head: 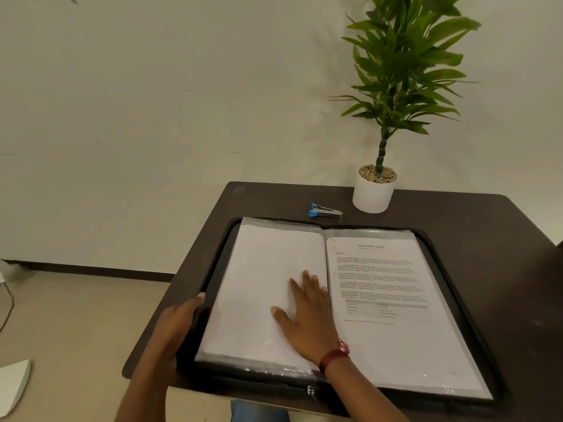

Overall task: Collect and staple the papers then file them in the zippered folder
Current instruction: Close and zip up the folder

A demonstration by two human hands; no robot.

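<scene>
- Lying open on the desk (487, 220), the zippered folder (262, 383) has its spine running from 12 to 6 o'clock.
- The printed papers (387, 284) sit in the sleeve on the 3 o'clock half; whether they are stapled I cannot tell.
- The left grip (178, 321) clasps the folder's outer edge at 9 o'clock, thumb on top.
- The right grip (304, 318) rests flat with fingers spread on the blank page (259, 284), just beside the spine.
- Closing likely comes next: the 9 o'clock cover swings toward 3 o'clock, so the left grip is better placed and the right must clear.
- The zipper pull (310, 391) lies at 6 o'clock and the stapler (325, 211) at 12.
</scene>
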